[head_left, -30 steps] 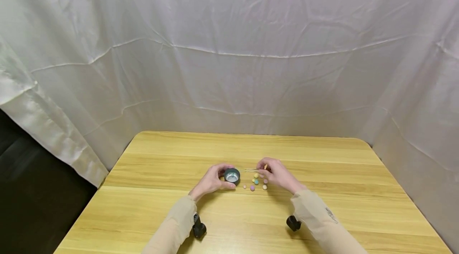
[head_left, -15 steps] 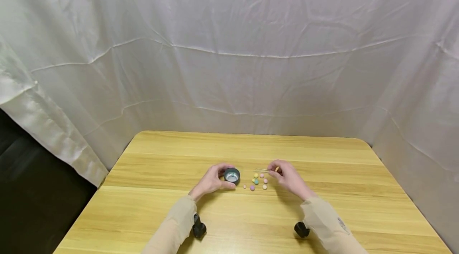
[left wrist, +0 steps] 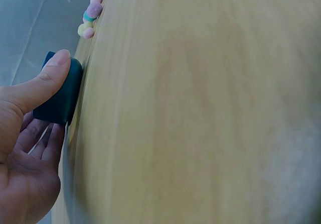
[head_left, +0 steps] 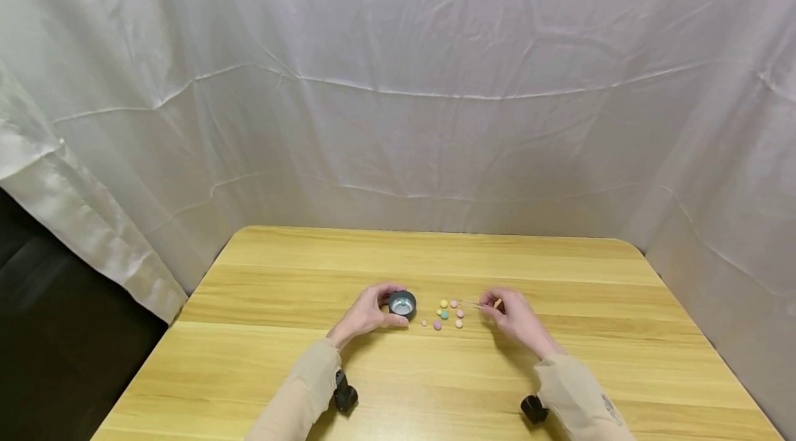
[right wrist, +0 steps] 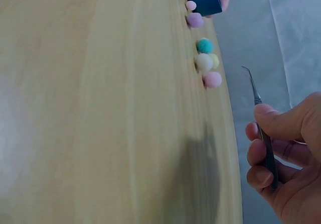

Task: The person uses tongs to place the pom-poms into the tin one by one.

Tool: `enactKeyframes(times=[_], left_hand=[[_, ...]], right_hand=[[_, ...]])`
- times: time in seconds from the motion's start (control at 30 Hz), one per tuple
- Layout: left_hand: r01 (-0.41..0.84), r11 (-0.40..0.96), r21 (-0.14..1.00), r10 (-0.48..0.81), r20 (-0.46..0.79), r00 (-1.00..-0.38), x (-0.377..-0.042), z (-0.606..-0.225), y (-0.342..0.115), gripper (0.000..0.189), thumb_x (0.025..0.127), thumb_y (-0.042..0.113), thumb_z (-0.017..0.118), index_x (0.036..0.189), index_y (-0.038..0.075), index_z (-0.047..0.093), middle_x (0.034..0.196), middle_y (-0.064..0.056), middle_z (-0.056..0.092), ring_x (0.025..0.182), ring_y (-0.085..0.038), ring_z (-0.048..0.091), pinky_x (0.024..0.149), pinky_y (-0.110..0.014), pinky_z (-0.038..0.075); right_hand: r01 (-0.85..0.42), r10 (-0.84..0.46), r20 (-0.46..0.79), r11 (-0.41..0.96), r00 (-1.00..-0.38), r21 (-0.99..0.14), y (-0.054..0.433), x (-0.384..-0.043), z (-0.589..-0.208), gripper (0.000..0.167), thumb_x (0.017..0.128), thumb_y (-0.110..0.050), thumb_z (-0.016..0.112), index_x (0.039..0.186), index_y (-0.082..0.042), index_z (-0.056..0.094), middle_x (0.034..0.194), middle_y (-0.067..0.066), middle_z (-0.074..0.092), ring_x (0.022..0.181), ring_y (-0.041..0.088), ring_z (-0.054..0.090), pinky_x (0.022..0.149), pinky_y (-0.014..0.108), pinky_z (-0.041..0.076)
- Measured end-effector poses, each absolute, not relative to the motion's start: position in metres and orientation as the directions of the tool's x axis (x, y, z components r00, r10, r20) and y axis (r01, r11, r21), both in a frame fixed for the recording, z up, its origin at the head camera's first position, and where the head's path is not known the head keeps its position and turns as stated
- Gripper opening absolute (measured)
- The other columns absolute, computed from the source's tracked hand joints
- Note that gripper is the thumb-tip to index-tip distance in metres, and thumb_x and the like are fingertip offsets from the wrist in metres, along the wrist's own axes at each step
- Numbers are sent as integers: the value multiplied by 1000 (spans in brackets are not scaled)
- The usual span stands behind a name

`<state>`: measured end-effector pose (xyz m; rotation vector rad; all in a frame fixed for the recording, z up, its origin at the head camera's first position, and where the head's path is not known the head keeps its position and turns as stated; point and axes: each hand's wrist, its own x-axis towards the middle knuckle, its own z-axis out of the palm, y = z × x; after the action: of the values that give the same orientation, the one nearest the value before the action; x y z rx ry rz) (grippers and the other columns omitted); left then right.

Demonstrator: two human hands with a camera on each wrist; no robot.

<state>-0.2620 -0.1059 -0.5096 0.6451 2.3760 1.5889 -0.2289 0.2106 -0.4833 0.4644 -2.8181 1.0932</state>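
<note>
Little looks done so far: something teal (head_left: 403, 302) sits inside the dark round cup (left wrist: 67, 96), perhaps a pompom, though it is too small to be sure. Most of the work appears left, with loose pompoms (head_left: 444, 314) in yellow, pink, teal, purple and cream lying on the wooden table (head_left: 298, 372) just right of the cup. The left hand (head_left: 368, 311) grips the cup's side between thumb and fingers; the right hand (head_left: 513, 316) pinches bent-tip tweezers (right wrist: 256, 89), their tips bare and raised near the cluster
</note>
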Motion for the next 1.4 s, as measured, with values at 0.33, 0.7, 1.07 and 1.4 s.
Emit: enactKeyframes(times=[0.33, 0.7, 1.07, 1.4], left_hand=[[244, 320, 915, 472, 69, -879, -262, -510, -106, 59, 80, 5, 84, 133, -1, 59, 130, -20, 64, 119, -34, 63, 106, -49, 51], [255, 319, 913, 480, 76, -874, -262, -511, -106, 60, 80, 5, 84, 133, -3, 58, 130, -23, 63, 119, -38, 62, 105, -50, 51], [261, 334, 906, 482, 74, -873, -263, -511, -106, 61, 79, 6, 85, 133, -2, 58, 130, -20, 64, 118, -35, 63, 104, -45, 53], [246, 332, 911, 477, 63, -877, -262, -511, -106, 61, 79, 6, 85, 133, -1, 59, 130, -20, 64, 119, -34, 63, 105, -46, 52]], right_hand=[[-275, -251, 129, 731, -959, -625, 214, -226, -488, 7, 92, -2, 69, 87, -7, 68, 80, 2, 64, 64, 7, 51, 58, 18, 42], [-248, -257, 79, 735, -963, -631, 213, -225, -489, 8, 92, 0, 67, 87, -6, 67, 81, 2, 65, 69, 9, 53, 61, 18, 43], [-238, -242, 77, 762, -967, -602, 208, -226, -484, 9, 93, -1, 68, 86, -7, 67, 80, 2, 64, 68, 11, 49, 60, 20, 38], [-232, -225, 86, 778, -971, -584, 207, -225, -486, 10, 92, 0, 67, 86, -8, 67, 77, 2, 64, 66, 10, 48, 59, 21, 38]])
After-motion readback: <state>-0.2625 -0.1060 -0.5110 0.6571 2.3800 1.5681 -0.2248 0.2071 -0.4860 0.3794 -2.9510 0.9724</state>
